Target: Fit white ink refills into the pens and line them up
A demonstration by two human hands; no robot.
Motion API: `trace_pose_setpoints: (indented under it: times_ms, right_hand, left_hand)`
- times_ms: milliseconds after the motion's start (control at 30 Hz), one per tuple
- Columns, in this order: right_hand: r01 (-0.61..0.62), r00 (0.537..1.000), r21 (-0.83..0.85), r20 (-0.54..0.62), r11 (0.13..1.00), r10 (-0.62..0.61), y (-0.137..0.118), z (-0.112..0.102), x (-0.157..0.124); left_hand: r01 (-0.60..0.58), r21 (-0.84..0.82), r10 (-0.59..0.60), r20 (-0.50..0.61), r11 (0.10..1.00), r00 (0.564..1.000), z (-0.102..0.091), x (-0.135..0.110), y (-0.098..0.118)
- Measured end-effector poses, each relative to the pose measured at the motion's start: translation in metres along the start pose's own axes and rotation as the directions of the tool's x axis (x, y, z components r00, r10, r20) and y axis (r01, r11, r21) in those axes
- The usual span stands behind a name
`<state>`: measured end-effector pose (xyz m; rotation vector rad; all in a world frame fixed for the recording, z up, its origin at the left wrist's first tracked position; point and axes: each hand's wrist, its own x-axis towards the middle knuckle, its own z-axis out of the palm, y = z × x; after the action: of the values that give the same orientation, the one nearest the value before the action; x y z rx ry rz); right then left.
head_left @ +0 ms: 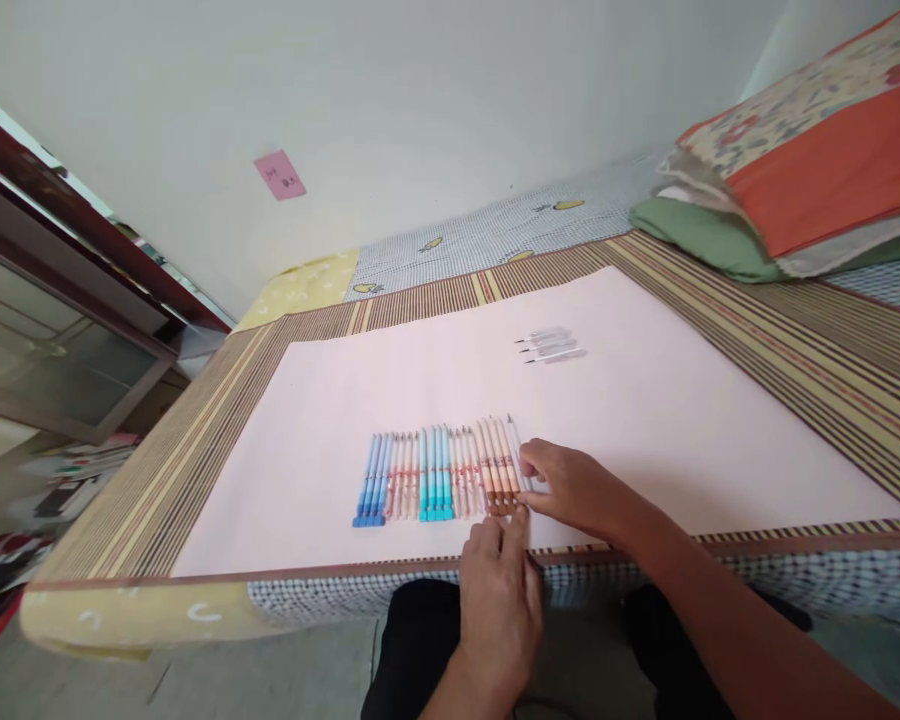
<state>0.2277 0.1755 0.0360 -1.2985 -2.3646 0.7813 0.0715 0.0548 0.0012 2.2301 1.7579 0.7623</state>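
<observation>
A row of pens lies side by side on a pale pink sheet (307, 400). From left to right come blue pens (375, 475), clear pens with reddish patterns (403, 475), turquoise pens (436, 475), more reddish-patterned pens (466, 475) and peach-and-brown pens (496, 455). At the right end is a whitish pen (513, 435), pinched between the thumb and fingers of my right hand (574, 485). My left hand (499, 585) rests at the near edge, fingers slightly apart, fingertips by the lower ends of the brown pens. The whitish pen's lower part is hidden.
Three thin pen refills with dark tips (551, 347) lie farther back on the sheet. Beneath is a striped mat (255, 400) on a bed. Folded bedding (810, 190) is piled at the back right. A pink note (280, 175) sticks to the wall.
</observation>
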Motion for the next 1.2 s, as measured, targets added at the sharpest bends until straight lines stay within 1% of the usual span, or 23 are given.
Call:
trace_pose_setpoints:
  times_ms: [167,300,500,700,833,933,1100,1200]
  right_hand:
    - [-0.013,1.000,-0.047,0.002,0.999,0.013,-0.002,0.001,0.003]
    - [-0.031,0.999,-0.079,0.007,0.996,0.031,-0.005,0.000,0.003]
    - [-0.028,1.000,-0.100,0.010,0.995,0.029,-0.006,0.001,0.004]
    - [-0.020,1.000,-0.129,0.007,0.991,0.021,-0.007,0.002,0.005]
    - [-0.023,1.000,-0.144,0.002,0.989,0.024,-0.006,0.002,0.005]
    - [-0.015,1.000,-0.126,-0.003,0.992,0.015,-0.003,0.003,0.004]
    - [0.000,1.000,-0.038,-0.030,0.999,-0.001,0.004,0.001,0.004]
    - [-0.012,1.000,0.000,-0.023,1.000,0.012,0.007,0.000,0.004]
  left_hand:
    - [-0.017,0.074,0.013,0.048,0.997,0.999,0.005,0.001,0.001]
    - [-0.008,0.043,0.005,0.073,0.999,0.997,0.005,-0.001,0.002]
    - [-0.008,-0.015,0.008,0.005,1.000,1.000,0.008,0.000,0.001]
    - [-0.007,0.031,0.006,0.031,1.000,1.000,0.012,0.000,-0.001]
    - [-0.006,0.024,0.005,0.037,1.000,0.999,0.012,0.001,0.000]
    - [-0.008,0.013,0.008,0.026,1.000,1.000,0.009,0.002,0.001]
    - [-0.029,-0.007,0.030,0.018,1.000,0.999,0.004,0.000,0.004]
    - [-0.043,-0.041,0.042,-0.035,0.998,0.999,0.004,-0.004,0.002]
